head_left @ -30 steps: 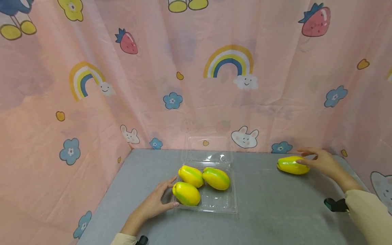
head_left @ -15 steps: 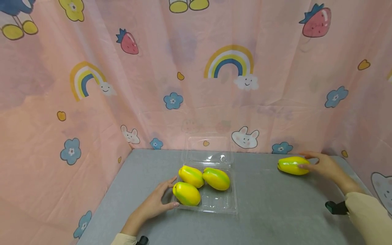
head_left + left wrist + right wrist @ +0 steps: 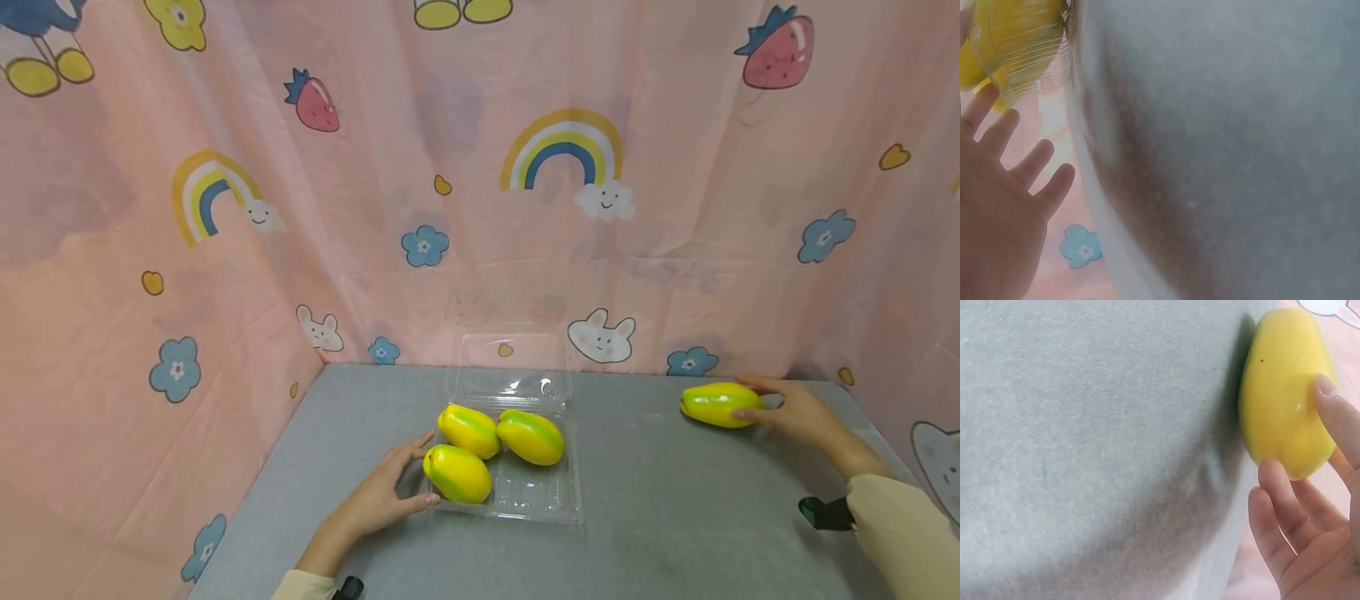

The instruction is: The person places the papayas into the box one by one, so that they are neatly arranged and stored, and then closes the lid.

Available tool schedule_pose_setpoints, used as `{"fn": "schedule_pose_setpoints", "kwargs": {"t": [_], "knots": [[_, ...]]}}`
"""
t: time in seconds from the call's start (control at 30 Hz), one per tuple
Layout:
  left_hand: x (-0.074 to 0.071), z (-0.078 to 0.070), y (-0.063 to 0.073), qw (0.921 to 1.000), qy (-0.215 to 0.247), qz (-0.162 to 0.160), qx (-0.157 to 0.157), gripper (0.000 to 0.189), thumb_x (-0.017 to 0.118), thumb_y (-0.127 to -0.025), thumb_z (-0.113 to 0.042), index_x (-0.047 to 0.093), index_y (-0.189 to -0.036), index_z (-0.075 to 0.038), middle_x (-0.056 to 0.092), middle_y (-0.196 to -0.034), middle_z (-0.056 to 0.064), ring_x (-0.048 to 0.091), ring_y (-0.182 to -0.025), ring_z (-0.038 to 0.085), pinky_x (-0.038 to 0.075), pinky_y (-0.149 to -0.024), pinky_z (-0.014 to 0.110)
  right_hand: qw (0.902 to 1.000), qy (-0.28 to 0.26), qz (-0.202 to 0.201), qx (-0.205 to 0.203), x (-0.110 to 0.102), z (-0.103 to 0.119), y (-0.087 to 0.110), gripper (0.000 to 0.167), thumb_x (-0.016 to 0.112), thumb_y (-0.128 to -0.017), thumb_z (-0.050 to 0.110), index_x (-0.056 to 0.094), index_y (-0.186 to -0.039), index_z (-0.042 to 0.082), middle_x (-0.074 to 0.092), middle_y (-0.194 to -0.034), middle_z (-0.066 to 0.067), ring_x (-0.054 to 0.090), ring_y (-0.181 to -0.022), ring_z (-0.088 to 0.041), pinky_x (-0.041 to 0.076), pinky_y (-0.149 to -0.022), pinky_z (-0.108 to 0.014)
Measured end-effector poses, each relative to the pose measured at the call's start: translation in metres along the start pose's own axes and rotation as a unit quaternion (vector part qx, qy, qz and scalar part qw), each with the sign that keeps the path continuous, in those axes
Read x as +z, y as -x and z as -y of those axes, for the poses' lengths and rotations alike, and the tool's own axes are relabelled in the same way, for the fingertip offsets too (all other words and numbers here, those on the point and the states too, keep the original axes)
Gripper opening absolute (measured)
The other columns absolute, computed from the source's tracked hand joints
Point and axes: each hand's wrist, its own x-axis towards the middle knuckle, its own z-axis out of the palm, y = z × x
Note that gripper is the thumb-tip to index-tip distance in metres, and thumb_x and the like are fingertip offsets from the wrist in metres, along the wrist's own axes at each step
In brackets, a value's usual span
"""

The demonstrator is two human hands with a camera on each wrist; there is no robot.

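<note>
On the right of the grey table lies a yellow-green papaya (image 3: 712, 406), with my right hand (image 3: 798, 412) at its right end. In the right wrist view my thumb (image 3: 1338, 415) presses one side of this papaya (image 3: 1285, 394) and my index finger goes behind it; the other fingers are at its lower end. My left hand (image 3: 382, 492) lies along the left side of a clear plastic clamshell box (image 3: 536, 496), thumb at its front corner. The left wrist view shows its fingers (image 3: 1032, 162) spread beside the box wall (image 3: 1035, 62). Three papayas (image 3: 457, 475) sit in the box.
The box's lid (image 3: 510, 367) stands raised at the back, near the pink printed curtain (image 3: 480, 275). The front right part of the box floor shows bare. Grey table (image 3: 637, 517) stretches between the box and my right arm.
My right hand has come down slightly and closed in round the papaya's right end, its index finger lower behind it. My left hand and the box with the papayas have stayed in place.
</note>
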Motion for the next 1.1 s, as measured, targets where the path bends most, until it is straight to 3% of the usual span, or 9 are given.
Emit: {"fn": "schedule_pose_setpoints", "kwargs": {"t": [0.27,0.67,1.1], "knots": [[0.0,-0.003,0.001,1.0,-0.001,0.001,0.001,0.058,0.072,-0.079,-0.063,0.05,-0.127,-0.041,0.025,-0.163,-0.018,0.028,-0.152,0.027,0.03,-0.117,0.065,1.0,-0.002,-0.005,-0.005,0.005,-0.005,0.001,0.092,0.067,-0.087,0.056,0.035,-0.15,-0.002,0.041,-0.14,-0.04,0.061,-0.087,-0.024,0.051,-0.066,-0.029],[0.0,-0.002,0.0,1.0,-0.007,0.0,0.002,0.059,0.071,-0.078,-0.066,0.048,-0.128,-0.043,0.025,-0.163,-0.02,0.03,-0.151,0.027,0.031,-0.116,0.066,0.9997,-0.017,-0.005,0.015,0.007,-0.007,0.0,0.098,0.067,-0.084,0.063,0.032,-0.151,0.0,0.038,-0.14,-0.041,0.058,-0.08,-0.023,0.051,-0.063,-0.029],[0.0,-0.001,-0.001,0.9999,-0.01,-0.004,0.008,0.061,0.07,-0.077,-0.068,0.048,-0.129,-0.045,0.027,-0.163,-0.015,0.032,-0.149,0.028,0.032,-0.115,0.066,0.9996,0.006,-0.025,0.007,0.009,-0.012,0.0,0.096,0.065,-0.085,0.064,0.035,-0.149,-0.002,0.042,-0.138,-0.042,0.058,-0.085,-0.029,0.048,-0.061,-0.028]]}}
